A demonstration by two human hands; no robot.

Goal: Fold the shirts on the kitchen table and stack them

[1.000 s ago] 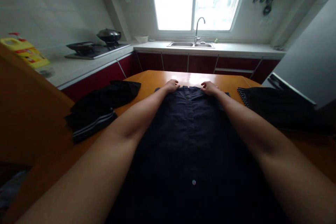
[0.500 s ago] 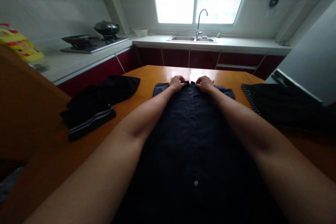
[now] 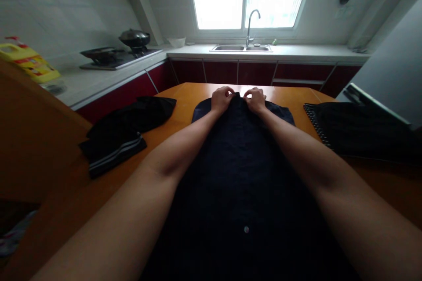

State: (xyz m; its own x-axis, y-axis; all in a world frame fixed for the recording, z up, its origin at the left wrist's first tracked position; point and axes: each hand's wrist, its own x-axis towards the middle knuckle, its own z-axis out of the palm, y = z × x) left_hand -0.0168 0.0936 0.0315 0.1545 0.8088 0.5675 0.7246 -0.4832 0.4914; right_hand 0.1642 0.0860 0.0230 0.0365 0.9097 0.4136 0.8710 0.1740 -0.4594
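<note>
A dark navy button-up shirt point(image 3: 239, 158) lies spread lengthwise on the wooden table, its collar end farthest from me. One small pale button point(image 3: 246, 229) shows low on its front. My left hand point(image 3: 221, 99) pinches the collar from the left. Opposite it, my right hand point(image 3: 255, 99) has thumb and finger curled together at the collar's right side. Between the fingertips a short dark piece of the collar point(image 3: 238, 95) stands up. Both forearms stretch over the shirt and cover parts of its sides.
Dark clothing with two pale stripes point(image 3: 115, 158) lies left on the table point(image 3: 178, 116). A black garment with a dotted edge point(image 3: 359, 129) lies at the right. Beyond are a sink point(image 3: 227, 48), a stove with a lidded pan point(image 3: 134, 38) and a yellow jug point(image 3: 31, 62).
The two collar ends, apart before, now meet or overlap between my fingertips. Both hands have risen slightly, and the shirt's shoulders have shifted a little.
</note>
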